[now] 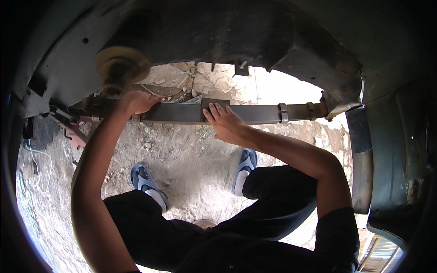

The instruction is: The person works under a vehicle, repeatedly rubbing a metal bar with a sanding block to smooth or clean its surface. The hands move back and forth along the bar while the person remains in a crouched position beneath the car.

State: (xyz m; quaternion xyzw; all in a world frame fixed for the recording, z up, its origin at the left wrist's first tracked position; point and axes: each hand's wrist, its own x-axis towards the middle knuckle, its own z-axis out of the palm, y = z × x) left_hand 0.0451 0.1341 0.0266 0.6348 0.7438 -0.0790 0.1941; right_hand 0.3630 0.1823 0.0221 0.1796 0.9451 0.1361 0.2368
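A grey leaf spring (255, 113) runs across the view beneath the vehicle's underside. My left hand (136, 103) is curled over the far edge of the spring, left of centre, with the thumb pointing right; its other fingers are partly hidden. A dark square plate or pad (209, 103) sits across the middle of the spring. On it rests my right hand (223, 122), its fingers stretched out and flat against the dark surface. Metal clips (283, 113) wrap the spring to the right of this hand.
A rusty cylindrical part (122, 66) hangs at upper left, close to my left hand. The dark vehicle body (273, 36) arches overhead. At right are a worn tyre (363, 182) and a green panel (396, 150). White cable (38, 173) lies on the rough, stony ground (191, 159).
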